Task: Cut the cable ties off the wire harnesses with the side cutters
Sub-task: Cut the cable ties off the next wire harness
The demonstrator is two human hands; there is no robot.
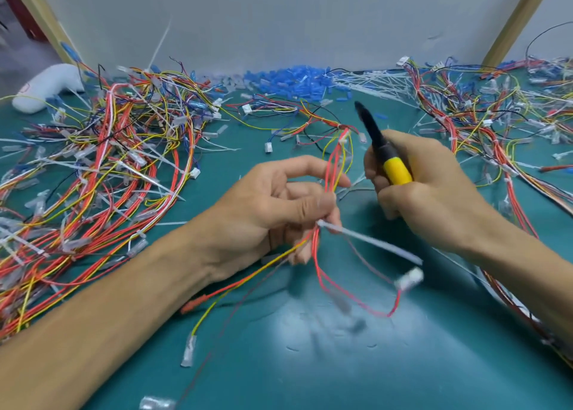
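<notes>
My left hand (279, 205) grips a wire harness (333, 174) of red and yellow wires above the green mat (341, 363). A white cable tie (369, 239) binds the bundle just below my fingers, its tail pointing right. The harness's white connector (409, 278) hangs lower right, blurred. My right hand (428, 189) holds the side cutters (393, 165) by their yellow and black handles, with the handle ends pointing up and away. The cutter jaws are hidden inside my fist. The cutters sit just right of the bundle, apart from the tie.
A big tangle of harnesses (102, 174) covers the left of the mat, another pile (502, 124) the right. Blue sleeves (288, 81) and loose white cable ties (381, 84) lie along the grey back wall. A white object (46, 84) rests at far left.
</notes>
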